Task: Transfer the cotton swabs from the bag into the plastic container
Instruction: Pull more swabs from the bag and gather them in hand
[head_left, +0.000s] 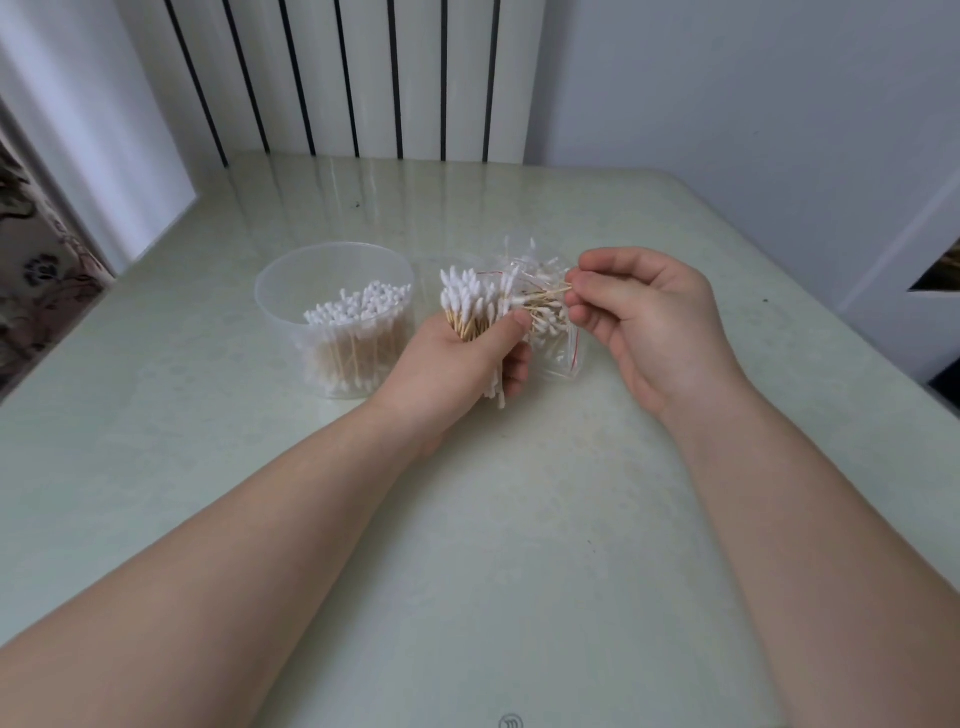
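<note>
Partly done: clear round plastic container (278, 322) at ten o'clock held white-tipped wooden swabs (358, 312); left hand (457, 364) gripped a bundle (467, 304), right hand (649, 317) pinched more from the clear bag (563, 356).

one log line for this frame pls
left hand grips swab bundle | right hand pinches loose swabs at bag | container upright, part-filled | phase: mid-transfer

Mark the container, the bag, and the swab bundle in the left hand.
container (283, 322): head view, left wall
bag (560, 362): head view, lower right corner
swab bundle (465, 299): head view, white tips
</note>
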